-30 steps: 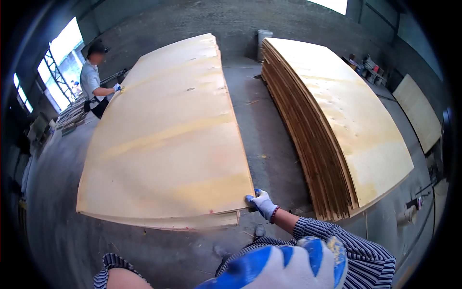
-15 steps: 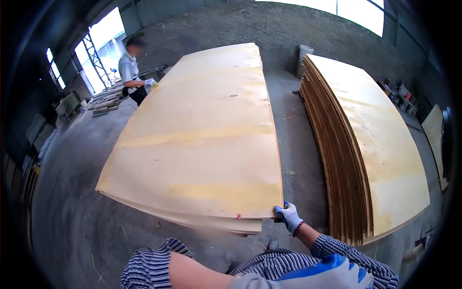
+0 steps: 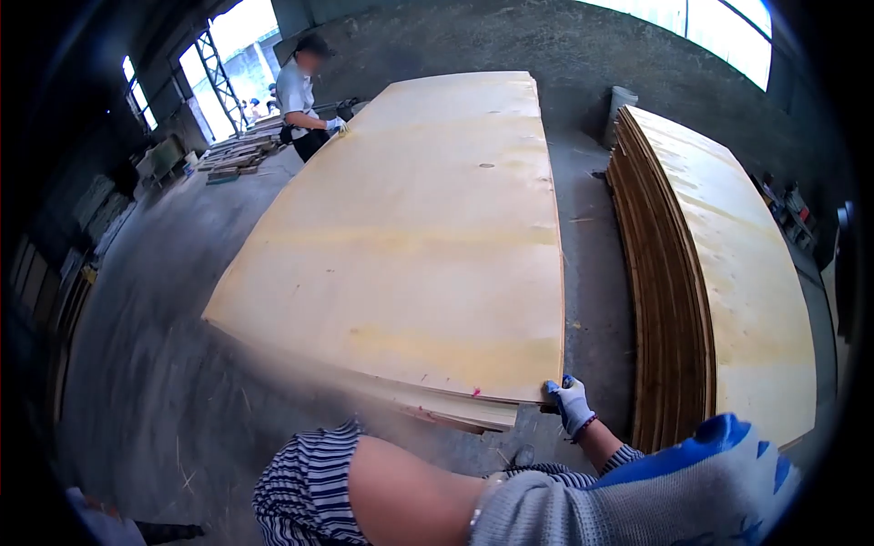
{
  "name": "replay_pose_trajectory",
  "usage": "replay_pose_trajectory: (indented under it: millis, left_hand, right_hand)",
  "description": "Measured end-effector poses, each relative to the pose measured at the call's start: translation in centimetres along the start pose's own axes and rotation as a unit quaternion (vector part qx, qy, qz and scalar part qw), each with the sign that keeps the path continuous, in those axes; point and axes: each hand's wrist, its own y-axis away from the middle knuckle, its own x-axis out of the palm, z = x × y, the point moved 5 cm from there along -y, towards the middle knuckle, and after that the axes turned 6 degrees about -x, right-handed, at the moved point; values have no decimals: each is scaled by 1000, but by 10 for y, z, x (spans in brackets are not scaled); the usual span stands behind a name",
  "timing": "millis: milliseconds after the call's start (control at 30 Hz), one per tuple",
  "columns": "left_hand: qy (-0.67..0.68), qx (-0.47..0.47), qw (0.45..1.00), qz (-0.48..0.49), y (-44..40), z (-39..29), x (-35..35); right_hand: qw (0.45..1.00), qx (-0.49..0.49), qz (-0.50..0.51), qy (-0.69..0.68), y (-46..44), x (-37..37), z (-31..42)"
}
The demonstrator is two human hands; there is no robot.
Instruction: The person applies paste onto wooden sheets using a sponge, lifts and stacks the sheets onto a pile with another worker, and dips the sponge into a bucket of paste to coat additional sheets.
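A large pale plywood sheet (image 3: pixel 410 227) lies on top of a stack in front of me. My right hand (image 3: pixel 572 405), in a white and blue glove, is closed on its near right corner, with the thumb on the top face. My left arm reaches across my body from the left. My left hand (image 3: pixel 701 482), gloved in grey and blue, is close to the camera at lower right, apart from the sheet. Its fingers look stretched out and hold nothing visible, though they are partly blurred. Lower sheets (image 3: pixel 455 408) show beneath the near edge.
A second tall stack of sheets (image 3: pixel 669 291) stands to the right, across a narrow gap of floor. At the far left edge of the sheet, a co-worker (image 3: pixel 299 100) touches it with a gloved hand. Behind them lie wooden boards (image 3: pixel 241 155). A pale bin (image 3: pixel 621 114) stands at the back.
The view has swung left, so the stacks appear farther right. My left hand has moved right and up in view. My right hand stays on the sheet's corner.
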Motion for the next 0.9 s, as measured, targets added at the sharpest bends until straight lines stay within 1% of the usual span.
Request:
replay_pose_trajectory:
  millis: [100, 233, 300, 333, 367, 400, 433, 467, 500, 533, 567, 600, 667, 700, 767, 800, 867, 900]
  left_hand:
    - [37, 5, 999, 4, 3, -2, 8]
    - [103, 5, 995, 18, 14, -4, 22]
    - [111, -9, 993, 28, 25, 4, 24]
    - [83, -29, 996, 30, 33, 15, 23]
    - [38, -54, 997, 27, 39, 30, 15]
    - [-84, -92, 992, -7, 44, 53, -12]
    - [-81, -176, 981, 30, 63, 87, 0]
    - [-127, -165, 977, -46, 91, 116, -12]
    - [-11, -330, 943, -46, 120, 146, -16]
    - [-81, -384, 912, -116, 152, 171, -13]
    - [-108, -436, 882, -145, 192, 198, -8]
    - [-135, -483, 848, -172, 233, 221, -3]
    - [-191, -548, 790, -200, 301, 244, 10]
    - [-191, -543, 793, -197, 322, 249, 23]
    - [-238, -652, 698, -176, 373, 258, 46]
    - [-237, -650, 701, -174, 392, 259, 62]
    - [-348, -648, 665, -129, 409, 256, 82]
    - [-347, -645, 669, -129, 410, 256, 86]
  right_hand:
    - [1000, -4, -2, -5, 3, 2, 11]
    - [1000, 7, -2, -11, -2, -5, -3]
    - [1000, 7, -15, -6, -3, -4, -2]
    - [1000, 10, -26, -1, -3, -5, -4]
    - [999, -25, -19, 42, -19, -11, -21]
    - [995, -60, -13, 85, -35, -21, -41]
    - [894, -391, 107, 191, -29, -18, -40]
    - [981, -165, 45, -86, -85, -34, -112]
    - [995, -95, 20, -29, -64, -28, -85]
    - [999, -24, -5, 28, -27, -16, -39]
    - [1000, -7, -5, 18, -15, -11, -23]
    - [1000, -9, -9, 13, -8, -7, -10]
    - [1000, 8, -6, -1, 3, -2, 3]
    - [1000, 6, -10, -5, 4, -1, 5]
    - [1000, 2, -19, 3, 5, 0, 6]
    - [1000, 2, -23, 1, 7, 0, 7]
    - [1000, -3, -14, 10, 9, 0, 11]
    - [1000, -5, -18, 8, 6, -1, 7]
